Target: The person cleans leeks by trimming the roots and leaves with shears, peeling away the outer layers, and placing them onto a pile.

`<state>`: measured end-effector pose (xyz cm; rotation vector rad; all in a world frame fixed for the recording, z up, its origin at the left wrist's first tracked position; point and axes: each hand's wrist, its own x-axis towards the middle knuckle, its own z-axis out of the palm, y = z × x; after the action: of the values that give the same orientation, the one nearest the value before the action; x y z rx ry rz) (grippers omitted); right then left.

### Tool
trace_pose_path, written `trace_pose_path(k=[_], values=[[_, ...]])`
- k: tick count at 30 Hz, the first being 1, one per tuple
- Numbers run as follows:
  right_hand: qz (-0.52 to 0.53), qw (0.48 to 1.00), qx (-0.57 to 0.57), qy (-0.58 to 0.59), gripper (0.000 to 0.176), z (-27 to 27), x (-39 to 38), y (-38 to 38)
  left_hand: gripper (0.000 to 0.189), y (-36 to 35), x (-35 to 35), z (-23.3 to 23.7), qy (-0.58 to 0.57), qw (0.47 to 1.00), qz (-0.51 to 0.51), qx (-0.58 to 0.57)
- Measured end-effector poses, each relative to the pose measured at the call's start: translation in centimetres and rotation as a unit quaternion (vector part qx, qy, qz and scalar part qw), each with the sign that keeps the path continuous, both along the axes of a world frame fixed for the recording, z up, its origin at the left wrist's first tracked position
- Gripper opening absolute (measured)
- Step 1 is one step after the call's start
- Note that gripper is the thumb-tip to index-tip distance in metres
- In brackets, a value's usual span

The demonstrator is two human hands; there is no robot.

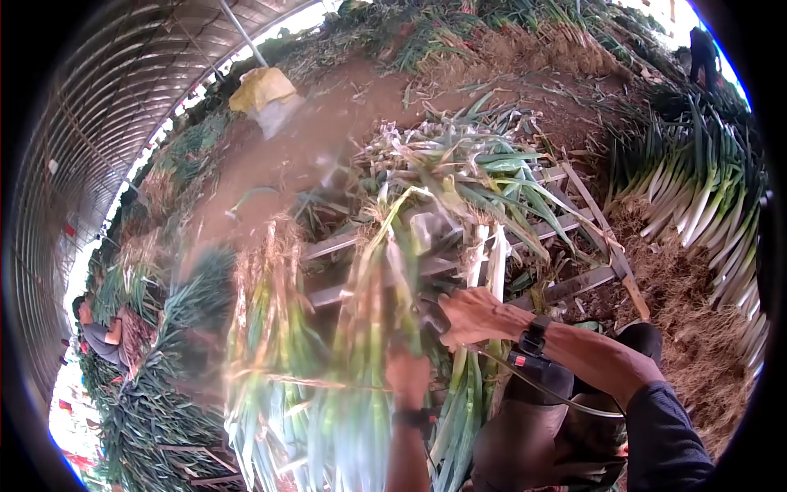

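My left hand (407, 373), smeared by motion, is closed around a leek (402, 287), whose upper part is blurred. Right beside it, my right hand (475, 318) is closed on a dark hose-fed tool that looks like an air blow gun (431, 316); my fingers hide most of it. A thin hose (545, 387) curves from under this hand past my knee. Left of my hands lie leeks (283, 328) with brown roots and green leaves, on a slatted wooden rack (332, 244). Several more leeks (459, 410) lie against my leg.
Stripped leaves (459, 152) are heaped beyond the rack. Cleaned leeks (697, 180) with white stalks and brown roots (680, 303) line the right side. A yellow-and-white bag (266, 94) sits on the soil. A person (119, 334) is at left; another (703, 59) stands far right.
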<state>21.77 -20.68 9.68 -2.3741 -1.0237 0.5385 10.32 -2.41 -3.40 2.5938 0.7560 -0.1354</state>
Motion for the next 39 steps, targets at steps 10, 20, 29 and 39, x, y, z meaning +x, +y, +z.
trace_pose_path(k=[10,20,29,39], values=[[-0.045,0.996,-0.018,-0.075,0.063,-3.4,4.4,3.4,0.056,0.4,-0.1,0.2,-0.032,0.999,-0.031,0.007],[-0.058,0.995,-0.06,-0.05,0.016,-1.6,6.8,4.3,0.053,-0.1,0.7,0.4,-0.013,0.999,-0.02,0.025],[-0.001,0.998,0.054,-0.037,0.044,0.6,3.5,0.4,0.058,1.2,1.3,-0.8,0.048,0.999,-0.002,0.006],[0.075,0.993,-0.018,0.086,0.064,4.5,-6.1,-7.8,0.067,1.1,0.3,4.7,-0.007,1.0,0.002,-0.02]])
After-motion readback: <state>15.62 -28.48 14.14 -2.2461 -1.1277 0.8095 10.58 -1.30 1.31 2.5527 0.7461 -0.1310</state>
